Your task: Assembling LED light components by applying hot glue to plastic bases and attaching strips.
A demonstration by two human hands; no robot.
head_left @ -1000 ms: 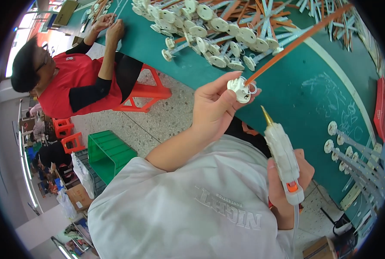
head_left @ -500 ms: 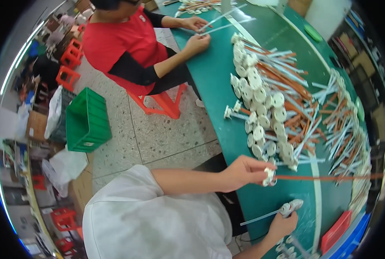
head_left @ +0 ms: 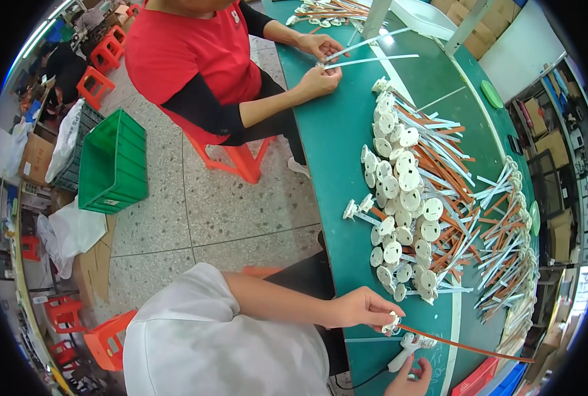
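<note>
My left hand [head_left: 357, 309] is pinching a small white round piece [head_left: 392, 325] with a long orange strip [head_left: 462, 345] stuck to it. A second ago I held this piece high up by my face. Now it is down low, just over the green worktop [head_left: 333, 152], so I think the glue part is close. My right hand [head_left: 409, 379] was holding the white glue gun [head_left: 405, 351] up in the air. Now the gun is down too, its tip right by the piece, and my right fingers are wrapped on it. The big pile of white discs and strips [head_left: 413, 211] lies further up the worktop. Another person in a red shirt [head_left: 195, 53] works with white strips at the far end.
</note>
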